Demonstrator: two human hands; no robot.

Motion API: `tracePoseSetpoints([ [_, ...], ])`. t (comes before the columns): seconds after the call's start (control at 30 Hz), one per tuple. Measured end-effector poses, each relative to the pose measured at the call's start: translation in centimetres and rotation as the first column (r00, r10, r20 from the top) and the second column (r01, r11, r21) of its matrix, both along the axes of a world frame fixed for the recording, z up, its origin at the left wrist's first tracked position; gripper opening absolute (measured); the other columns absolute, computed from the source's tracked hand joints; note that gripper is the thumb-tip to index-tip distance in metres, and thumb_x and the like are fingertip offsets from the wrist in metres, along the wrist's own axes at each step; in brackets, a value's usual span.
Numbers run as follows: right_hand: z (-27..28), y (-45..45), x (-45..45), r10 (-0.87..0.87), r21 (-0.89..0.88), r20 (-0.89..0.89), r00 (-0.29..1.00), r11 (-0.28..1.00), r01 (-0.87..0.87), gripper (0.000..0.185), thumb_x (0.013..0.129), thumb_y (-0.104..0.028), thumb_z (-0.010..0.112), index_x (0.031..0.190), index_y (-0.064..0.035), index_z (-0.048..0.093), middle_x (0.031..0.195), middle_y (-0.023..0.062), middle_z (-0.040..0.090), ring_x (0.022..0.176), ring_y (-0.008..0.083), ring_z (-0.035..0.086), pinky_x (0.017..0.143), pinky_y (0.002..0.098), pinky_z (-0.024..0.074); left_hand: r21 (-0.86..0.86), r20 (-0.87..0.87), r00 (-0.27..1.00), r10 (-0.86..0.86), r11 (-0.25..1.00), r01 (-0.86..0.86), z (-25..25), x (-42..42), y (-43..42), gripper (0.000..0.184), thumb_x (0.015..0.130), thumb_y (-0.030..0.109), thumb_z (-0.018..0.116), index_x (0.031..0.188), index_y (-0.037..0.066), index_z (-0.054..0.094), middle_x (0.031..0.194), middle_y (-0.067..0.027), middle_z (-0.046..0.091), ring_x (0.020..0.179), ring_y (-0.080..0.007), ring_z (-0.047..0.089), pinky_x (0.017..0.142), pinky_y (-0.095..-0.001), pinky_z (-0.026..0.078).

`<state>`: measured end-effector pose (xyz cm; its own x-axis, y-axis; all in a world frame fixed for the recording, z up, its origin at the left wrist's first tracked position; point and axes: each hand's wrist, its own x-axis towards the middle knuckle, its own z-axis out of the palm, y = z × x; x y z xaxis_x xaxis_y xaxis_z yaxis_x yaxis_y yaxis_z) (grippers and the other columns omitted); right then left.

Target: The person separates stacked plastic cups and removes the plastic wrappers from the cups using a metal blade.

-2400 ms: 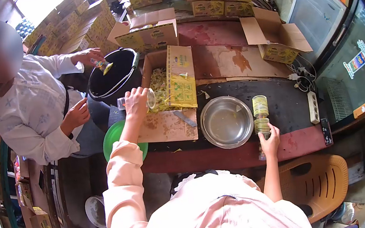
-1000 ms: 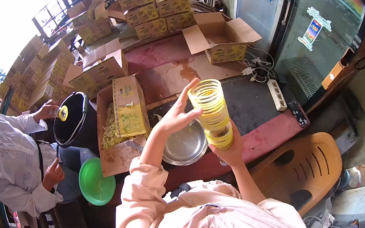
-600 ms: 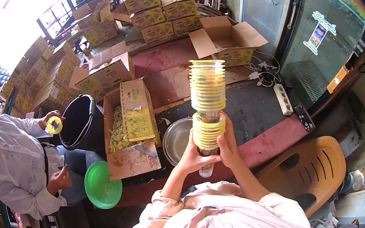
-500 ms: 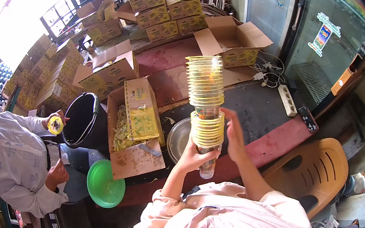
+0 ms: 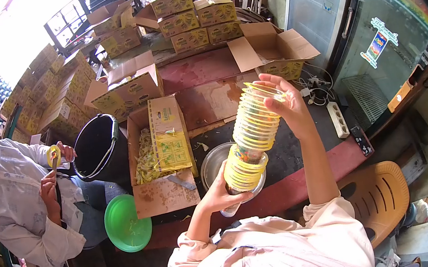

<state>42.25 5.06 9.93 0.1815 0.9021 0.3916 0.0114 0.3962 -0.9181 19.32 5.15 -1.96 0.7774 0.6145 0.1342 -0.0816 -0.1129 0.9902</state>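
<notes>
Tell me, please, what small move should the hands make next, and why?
Perhaps tip the stack of cups a little more upright, with the right hand guiding its top: the stack leans toward that hand's side, and the left hand holds it only near its lower end.

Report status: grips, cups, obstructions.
Left grip around cup stack, low; right grip at its top. Stack tilted, top rightward. Metal bowl partly hidden behind; nothing visibly blocking.

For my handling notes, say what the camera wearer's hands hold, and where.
Stacked cups: the left hand grips them near the stack's lower end; the right hand is at the top rim, its grip unclear.
</notes>
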Motion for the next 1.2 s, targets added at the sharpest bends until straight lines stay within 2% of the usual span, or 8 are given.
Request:
tracePoseSetpoints([
  [0.07,0.1,0.1,-0.2,0.017,-0.007,-0.014,1.0,1.0,-0.017,0.056,0.073,-0.023,0.074,0.116,0.0022,0.048,0.111,0.0115,0.055,0.103,0.0149,0.052,0.09,0.0293,0.0419,0.007,0.001,1.0,0.016,1.0,-0.016,-0.3,-0.2,0.1,0.099,0.062,0.02,0.081,0.136,-0.001,0.019,0.125,-0.015,0.045,0.118,-0.0198,0.043,0.101,-0.0322,0.032],
  [0.27,0.0,0.5,0.3,0.092,0.083,0.144,0.985,0.991,-0.105,0.052,0.074,-0.023,0.073,0.115,-0.001,0.049,0.106,0.0099,0.057,0.099,0.0161,0.054,0.088,0.0291,0.0425,0.016,0.018,0.999,0.027,1.0,-0.027,-0.3,-0.6,0.1,0.1,0.062,0.02,0.081,0.136,-0.001,0.017,0.124,-0.0148,0.046,0.117,-0.0197,0.043,0.101,-0.0321,0.032],
  [0.57,0.7,0.8,0.2,0.003,0.073,0.471,0.882,0.996,-0.043,0.049,0.081,-0.04,0.062,0.112,-0.0033,0.054,0.103,0.0116,0.059,0.098,0.0173,0.055,0.087,0.0313,0.0424,-0.044,0.078,0.996,0.05,0.998,-0.046,0.3,-0.4,-0.3,0.091,0.062,0.009,0.079,0.134,0.001,0.024,0.122,-0.0105,0.047,0.114,-0.0166,0.045,0.098,-0.0325,0.035],
  [0.67,0.4,0.9,0.6,0.077,-0.018,0.395,0.915,0.997,-0.076,0.049,0.083,-0.04,0.059,0.114,-0.0023,0.053,0.106,0.013,0.057,0.101,0.02,0.054,0.088,0.0324,0.0415,-0.011,0.088,0.994,0.059,0.998,-0.058,0.2,-0.3,-0.4,0.09,0.063,0.007,0.079,0.134,0.002,0.024,0.12,-0.0098,0.048,0.111,-0.0159,0.047,0.096,-0.0318,0.036],
  [0.77,0.0,1.3,-0.3,-0.289,0.323,0.372,0.882,0.931,0.169,0.049,0.083,-0.038,0.059,0.114,-0.0017,0.053,0.111,0.0146,0.054,0.103,0.0229,0.052,0.086,0.0343,0.0417,-0.048,0.138,0.986,0.097,0.995,-0.091,0.7,0.3,-0.4,0.085,0.064,0.012,0.078,0.132,0.001,0.027,0.117,-0.0101,0.05,0.11,-0.0164,0.048,0.096,-0.0314,0.036],
  [0.87,0.5,-0.6,-1.7,-0.562,0.518,0.307,0.768,0.776,0.361,0.046,0.081,-0.033,0.06,0.114,-0.0015,0.053,0.114,0.0162,0.05,0.102,0.024,0.051,0.085,0.0366,0.0404,-0.069,0.136,0.979,0.154,0.987,-0.145,1.4,0.4,0.1,0.081,0.066,0.014,0.078,0.129,0.002,0.029,0.115,-0.0095,0.051,0.108,-0.0161,0.048,0.096,-0.0314,0.036],
  [1.0,-4.5,-3.8,-5.8,-0.605,0.593,0.242,0.758,0.711,0.378,0.026,0.076,-0.018,0.058,0.099,-0.0056,0.062,0.095,0.0097,0.059,0.09,0.0224,0.053,0.084,0.0373,0.0368,-0.164,0.168,0.952,0.255,0.96,-0.229,2.7,0.5,1.2,0.073,0.065,0.012,0.078,0.123,0.002,0.035,0.108,-0.0075,0.054,0.098,-0.0138,0.052,0.088,-0.0293,0.042],
  [1.2,-5.7,-5.3,-9.3,-0.742,0.692,0.431,0.514,0.637,0.339,0.026,0.077,-0.027,0.055,0.094,-0.0108,0.067,0.089,0.0005,0.062,0.089,0.0185,0.053,0.084,0.0344,0.0277,-0.121,0.205,0.928,0.311,0.949,-0.292,5.7,-0.1,1.1,0.063,0.063,0.006,0.076,0.116,0.003,0.042,0.095,-0.0053,0.058,0.085,-0.0119,0.056,0.077,-0.0263,0.046],
])
